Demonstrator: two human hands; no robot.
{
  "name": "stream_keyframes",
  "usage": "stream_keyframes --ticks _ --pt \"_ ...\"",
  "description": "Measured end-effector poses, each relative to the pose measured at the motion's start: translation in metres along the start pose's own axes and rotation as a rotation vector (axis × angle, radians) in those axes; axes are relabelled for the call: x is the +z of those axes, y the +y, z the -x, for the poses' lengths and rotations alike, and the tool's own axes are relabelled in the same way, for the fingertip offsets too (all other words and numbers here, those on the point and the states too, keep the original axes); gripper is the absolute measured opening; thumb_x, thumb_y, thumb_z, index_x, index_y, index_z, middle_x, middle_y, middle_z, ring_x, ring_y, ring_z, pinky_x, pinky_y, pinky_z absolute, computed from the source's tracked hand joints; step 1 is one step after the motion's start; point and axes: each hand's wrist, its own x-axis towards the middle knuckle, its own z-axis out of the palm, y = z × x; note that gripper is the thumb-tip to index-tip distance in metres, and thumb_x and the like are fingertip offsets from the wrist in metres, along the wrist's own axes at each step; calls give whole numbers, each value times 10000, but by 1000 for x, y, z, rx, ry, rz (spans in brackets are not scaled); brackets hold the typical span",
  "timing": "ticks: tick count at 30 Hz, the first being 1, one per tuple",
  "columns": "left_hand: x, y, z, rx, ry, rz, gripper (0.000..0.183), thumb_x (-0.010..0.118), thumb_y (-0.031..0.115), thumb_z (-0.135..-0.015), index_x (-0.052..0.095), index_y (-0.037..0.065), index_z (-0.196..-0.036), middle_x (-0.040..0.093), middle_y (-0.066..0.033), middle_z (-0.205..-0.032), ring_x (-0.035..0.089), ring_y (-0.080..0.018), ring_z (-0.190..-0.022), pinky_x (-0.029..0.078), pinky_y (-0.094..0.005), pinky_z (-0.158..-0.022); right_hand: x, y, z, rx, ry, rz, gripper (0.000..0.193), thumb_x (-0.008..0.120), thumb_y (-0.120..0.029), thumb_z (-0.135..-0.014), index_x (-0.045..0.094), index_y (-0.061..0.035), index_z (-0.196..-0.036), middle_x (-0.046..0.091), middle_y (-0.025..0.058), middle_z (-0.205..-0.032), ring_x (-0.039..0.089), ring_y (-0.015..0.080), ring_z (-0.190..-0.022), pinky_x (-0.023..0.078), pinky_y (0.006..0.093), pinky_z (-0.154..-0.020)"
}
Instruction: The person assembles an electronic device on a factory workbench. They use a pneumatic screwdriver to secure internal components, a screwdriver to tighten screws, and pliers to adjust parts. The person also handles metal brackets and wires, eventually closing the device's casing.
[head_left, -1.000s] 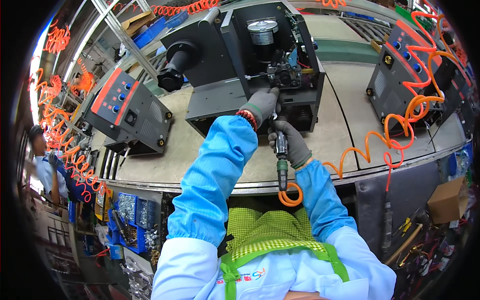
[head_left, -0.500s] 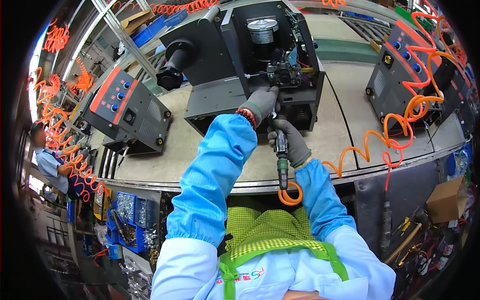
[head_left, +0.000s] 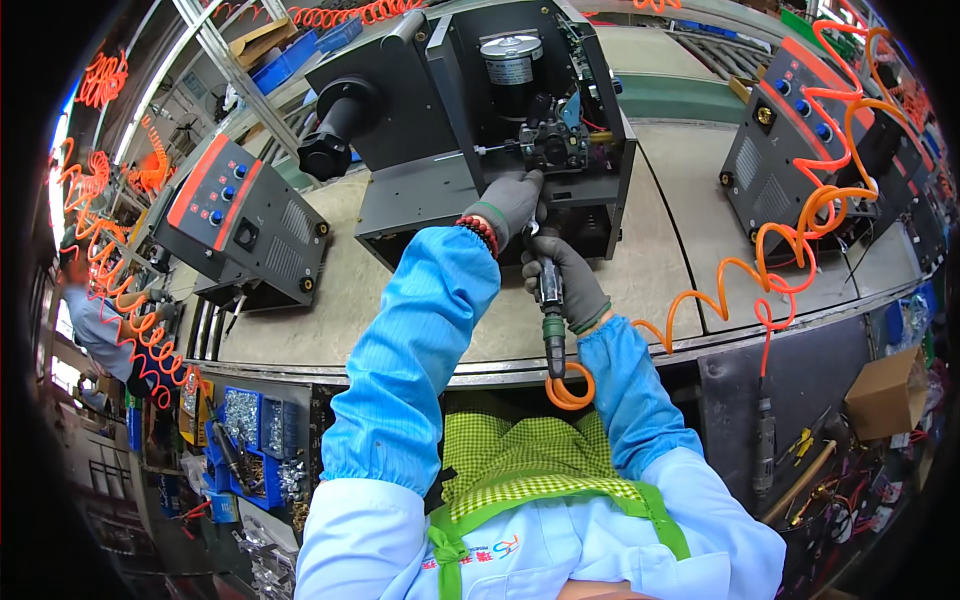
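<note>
A dark grey machine housing stands on the bench before me, its side open. Inside are a motor with a silver cap and a metal feed mechanism. My right hand, in a grey glove, is wrapped round a dark air ratchet wrench, held upright with its head towards the housing. My left hand, also gloved, is closed at the housing's lower front edge, just below the feed mechanism and beside the wrench head. What its fingertips hold is hidden.
Grey machines with orange-edged panels stand left and right. A coiled orange air hose crosses the bench's right side. Blue bins of small metal parts sit lower left; a cardboard box lies lower right. A co-worker stands far left.
The whole view has shifted slightly, so the bench things appear a little further left. Both hands stay at the same part of the housing, the wrench still in my right hand.
</note>
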Motion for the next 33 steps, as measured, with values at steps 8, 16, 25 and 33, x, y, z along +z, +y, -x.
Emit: stream_keyframes --ticks 8,16,25,33 --pt "0 -2 2 -1 0 41 398 401 380 -981 630 67 -889 576 -26 -652 537 -145 -549 411 -303 -492 7 -2 4 16 38 91 271 609 -291 -878 546 -32 -924 555 24 -717 571 105 -599 509 234 -515" --pt "3 -14 -11 37 -1 74 366 418 355 -980 613 54 -907 579 -27 -646 514 -138 -513 403 -290 -472 3 -1 5 -13 55 59 212 601 -269 -884 557 -65 -920 566 25 -709 570 105 -584 502 232 -500" --pt "2 -11 -8 11 -30 39 363 421 374 -979 608 65 -939 576 -23 -654 513 -130 -522 401 -295 -471 0 2 2 -24 43 72 281 642 -328 -858 569 -67 -929 576 19 -708 585 107 -586 519 236 -522" --pt "11 -16 12 142 6 352 367 445 338 -971 608 24 -873 597 -40 -662 542 -138 -566 417 -284 -527 -9 15 24 -68 214 199 307 657 -386 -845 580 -89 -847 594 30 -620 596 145 -498 490 265 -435"
